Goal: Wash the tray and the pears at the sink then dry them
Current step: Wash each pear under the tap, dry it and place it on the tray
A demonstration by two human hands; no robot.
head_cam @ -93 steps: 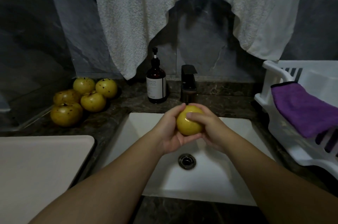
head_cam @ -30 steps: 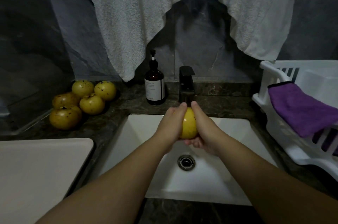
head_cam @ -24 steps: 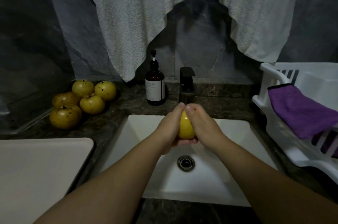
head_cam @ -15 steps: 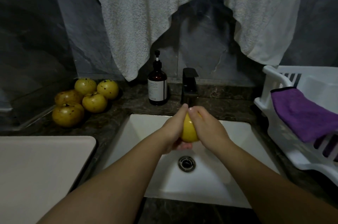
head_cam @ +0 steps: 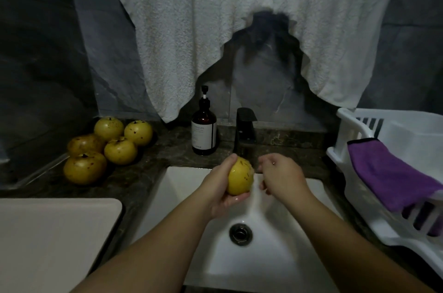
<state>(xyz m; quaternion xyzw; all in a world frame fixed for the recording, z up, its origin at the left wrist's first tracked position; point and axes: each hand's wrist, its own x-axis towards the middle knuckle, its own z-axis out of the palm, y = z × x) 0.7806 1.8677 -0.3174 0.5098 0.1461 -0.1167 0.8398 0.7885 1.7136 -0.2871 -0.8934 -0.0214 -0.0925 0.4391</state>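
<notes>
Above the white sink (head_cam: pixel 187 187), which serves as the landmark, a large pale towel (head_cam: pixel 215 29) hangs on the wall; left of the basin lies a white tray (head_cam: pixel 48 232), right of it a drying rack (head_cam: pixel 359 153) with a purple cloth (head_cam: pixel 388 173). Behind the sink's left corner five pears (head_cam: pixel 100 149) wait unwashed. Over the basin, under the tap (head_cam: pixel 245 132), the left hand (head_cam: pixel 220 187) grasps one pear (head_cam: pixel 240 179); the right hand (head_cam: pixel 280 177) hovers just beside it, fingers loosely curled, holding nothing. Washing seems under way; next likely setting this pear aside and fetching another.
</notes>
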